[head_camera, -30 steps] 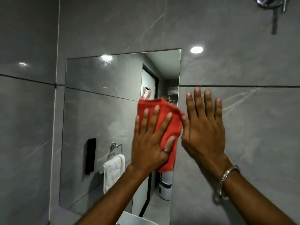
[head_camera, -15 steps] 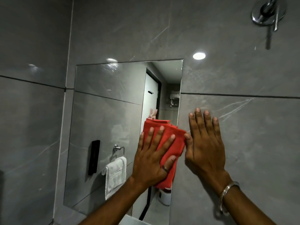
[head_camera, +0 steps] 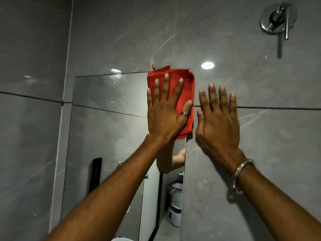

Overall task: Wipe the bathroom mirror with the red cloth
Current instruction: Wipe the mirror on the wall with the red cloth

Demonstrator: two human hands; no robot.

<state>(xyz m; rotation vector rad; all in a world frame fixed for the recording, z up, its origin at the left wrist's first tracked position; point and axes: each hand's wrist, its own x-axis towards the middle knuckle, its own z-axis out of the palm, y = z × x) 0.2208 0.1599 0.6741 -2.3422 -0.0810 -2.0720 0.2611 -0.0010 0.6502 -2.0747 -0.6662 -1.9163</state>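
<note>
A frameless rectangular mirror (head_camera: pixel 107 129) is set into the grey tiled wall. A folded red cloth (head_camera: pixel 186 86) lies flat over the mirror's top right corner, its upper edge just above the glass. My left hand (head_camera: pixel 165 112) presses the cloth against the mirror with fingers spread, a ring on the thumb. Just right of the mirror's edge, my right hand (head_camera: pixel 217 122) lies flat on the bare wall tile with fingers apart, holding nothing, a metal bangle on the wrist.
A chrome shower valve (head_camera: pixel 278 18) is mounted on the wall at the upper right. The mirror reflects a black wall unit (head_camera: pixel 95 174), a door and a white appliance (head_camera: pixel 174 202) on the floor. A white rim (head_camera: pixel 121 239) shows at the bottom edge.
My left hand has slid the red cloth up the mirror's right side to its top corner. My right hand stayed flat on the wall beside it. The view tilted upward.
</note>
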